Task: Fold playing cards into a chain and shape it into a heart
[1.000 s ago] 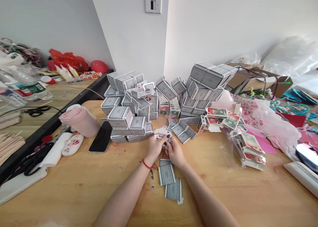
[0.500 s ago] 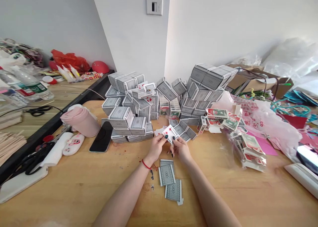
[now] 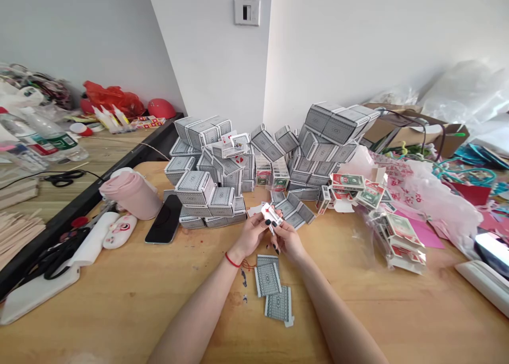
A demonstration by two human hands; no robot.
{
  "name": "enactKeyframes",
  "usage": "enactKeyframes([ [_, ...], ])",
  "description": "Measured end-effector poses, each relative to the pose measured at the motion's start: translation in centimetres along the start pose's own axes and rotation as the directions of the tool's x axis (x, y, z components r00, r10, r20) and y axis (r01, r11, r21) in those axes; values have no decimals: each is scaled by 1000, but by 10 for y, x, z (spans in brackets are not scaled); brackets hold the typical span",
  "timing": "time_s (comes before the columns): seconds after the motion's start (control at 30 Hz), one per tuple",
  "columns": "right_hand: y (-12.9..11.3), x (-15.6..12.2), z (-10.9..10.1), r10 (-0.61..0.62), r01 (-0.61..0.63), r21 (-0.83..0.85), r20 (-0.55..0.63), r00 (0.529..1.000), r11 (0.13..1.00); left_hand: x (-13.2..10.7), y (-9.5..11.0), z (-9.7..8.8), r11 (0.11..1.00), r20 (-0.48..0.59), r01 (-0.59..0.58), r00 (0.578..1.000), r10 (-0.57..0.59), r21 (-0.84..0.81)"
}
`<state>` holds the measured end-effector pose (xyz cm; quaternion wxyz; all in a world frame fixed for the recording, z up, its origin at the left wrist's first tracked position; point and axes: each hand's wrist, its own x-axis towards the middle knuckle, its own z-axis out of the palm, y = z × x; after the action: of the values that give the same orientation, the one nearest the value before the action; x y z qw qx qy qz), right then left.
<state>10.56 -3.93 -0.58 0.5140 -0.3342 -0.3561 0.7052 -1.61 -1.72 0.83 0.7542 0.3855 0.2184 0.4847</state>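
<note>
A white-faced playing card (image 3: pixel 272 213) with red marks is held up between my two hands, its edges bent. My left hand (image 3: pixel 253 235) pinches it from the left, thumb on its face. From the right, my right hand (image 3: pixel 289 241) grips the same card with its thumb close to the other one. Below my hands, several grey-backed cards with folded edges (image 3: pixel 268 279) lie overlapping on the table. Just beyond my fingers rest more folded cards (image 3: pixel 296 213), grey backs showing. The card's lower part is hidden by my fingers.
Boxes built from folded cards stand in a left stack (image 3: pixel 210 194) and a right stack (image 3: pixel 318 146). A phone (image 3: pixel 163 221), a pink cup (image 3: pixel 133 194) and a computer mouse (image 3: pixel 120 231) lie left. Opened card packets (image 3: pixel 400 236) and a plastic bag (image 3: pixel 421 194) lie right.
The card between my hands has been bent further, and its face now shows narrower. My thumbs have moved slightly downward. The stacks and loose cards stay put.
</note>
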Motion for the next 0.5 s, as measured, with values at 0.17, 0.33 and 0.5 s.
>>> enactKeyframes([
  [0.17, -2, -1, 4, -39, 36, -48, -64, 997, 998, -1, -2, 4, 1000, -15, 22, 1000, -22, 19],
  [0.33, -2, -2, 5, -51, 35, -122, -132, 990, 992, -1, -1, 3, 1000, -62, 6, 998, -4, 26],
  [0.5, 0, 0, 5, -118, 90, -168, -168, 979, 982, 0, -2, -1, 1000, -75, 2, 997, 0, 31],
])
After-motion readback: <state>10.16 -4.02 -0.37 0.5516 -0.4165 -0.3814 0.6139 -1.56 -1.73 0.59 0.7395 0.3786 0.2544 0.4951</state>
